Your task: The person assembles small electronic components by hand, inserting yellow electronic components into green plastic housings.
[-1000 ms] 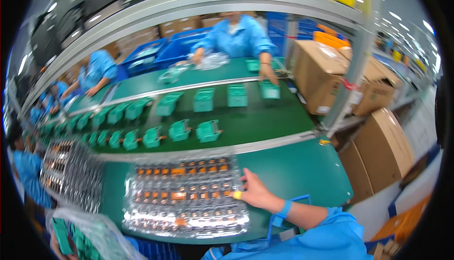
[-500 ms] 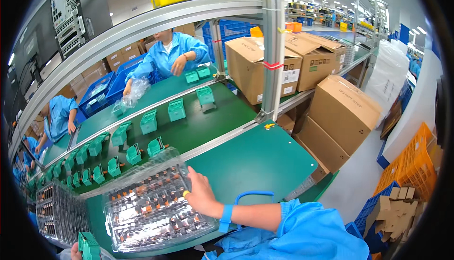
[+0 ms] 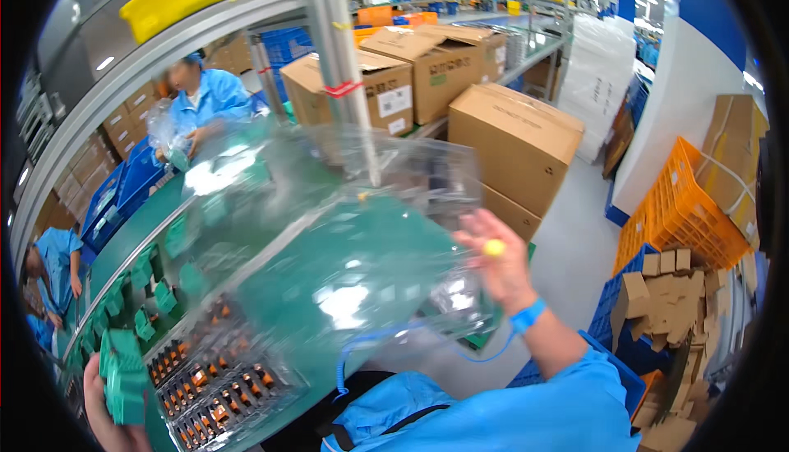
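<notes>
My right hand (image 3: 503, 267), with a yellow cover on one finger and a blue band at the wrist, is gripping the edge of an empty clear plastic tray (image 3: 444, 172). That sheet is tilted up over the bench and smeared by motion. At the lower left, my left hand (image 3: 97, 407) is wrapped round a green plastic housing (image 3: 123, 370). Beside it lies a clear tray of small black and orange parts (image 3: 218, 382), set in rows. Several similar green housings (image 3: 144, 267) stand on the green belt beyond, partly seen through the lifted plastic.
A metal post (image 3: 341, 66) rises at the bench's far corner, with cardboard boxes (image 3: 514, 127) behind it. A coiled blue cord (image 3: 341, 366) runs near my body. Orange crates (image 3: 678, 197) and a bin of cardboard pieces (image 3: 670, 312) stand right. A co-worker (image 3: 205, 94) handles clear plastic opposite.
My right hand has lifted the clear tray up and to the right, uncovering the parts below. My left hand has raised the green housing further into view. The view has swung right.
</notes>
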`<action>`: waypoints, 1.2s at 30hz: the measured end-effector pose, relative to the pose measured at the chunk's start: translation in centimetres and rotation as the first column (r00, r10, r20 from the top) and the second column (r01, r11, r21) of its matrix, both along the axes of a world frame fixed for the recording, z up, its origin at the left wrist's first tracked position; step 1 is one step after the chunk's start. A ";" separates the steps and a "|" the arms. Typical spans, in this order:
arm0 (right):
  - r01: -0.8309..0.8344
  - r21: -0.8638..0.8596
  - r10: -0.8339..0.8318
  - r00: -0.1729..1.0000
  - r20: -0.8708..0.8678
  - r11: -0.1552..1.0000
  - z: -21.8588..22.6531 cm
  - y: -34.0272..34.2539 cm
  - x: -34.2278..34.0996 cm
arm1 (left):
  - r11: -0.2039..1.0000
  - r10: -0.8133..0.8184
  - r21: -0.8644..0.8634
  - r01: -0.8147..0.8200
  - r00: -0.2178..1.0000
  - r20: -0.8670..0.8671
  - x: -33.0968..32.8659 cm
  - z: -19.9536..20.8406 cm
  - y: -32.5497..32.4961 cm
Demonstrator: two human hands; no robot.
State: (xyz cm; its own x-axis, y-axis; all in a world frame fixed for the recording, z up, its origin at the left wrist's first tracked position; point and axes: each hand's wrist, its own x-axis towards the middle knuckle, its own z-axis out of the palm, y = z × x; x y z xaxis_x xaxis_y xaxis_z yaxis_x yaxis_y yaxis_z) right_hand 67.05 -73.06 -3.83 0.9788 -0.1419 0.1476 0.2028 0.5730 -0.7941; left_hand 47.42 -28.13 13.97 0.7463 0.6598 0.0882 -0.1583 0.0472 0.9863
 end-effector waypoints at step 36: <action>0.460 -0.283 -0.390 0.156 -0.908 0.841 -50.4 -14.7 11.7 | 0.842 -0.299 0.377 0.386 0.915 -0.270 20.6 -25.3 -23.2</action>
State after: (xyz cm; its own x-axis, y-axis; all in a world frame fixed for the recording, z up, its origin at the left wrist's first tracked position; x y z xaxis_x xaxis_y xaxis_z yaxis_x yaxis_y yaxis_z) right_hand 78.73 -87.78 -54.27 0.2159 -0.5564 -0.8024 -0.3986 0.6999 -0.5926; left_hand 67.98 -51.29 -11.33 0.9479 0.2926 0.1258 -0.0140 -0.3562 0.9343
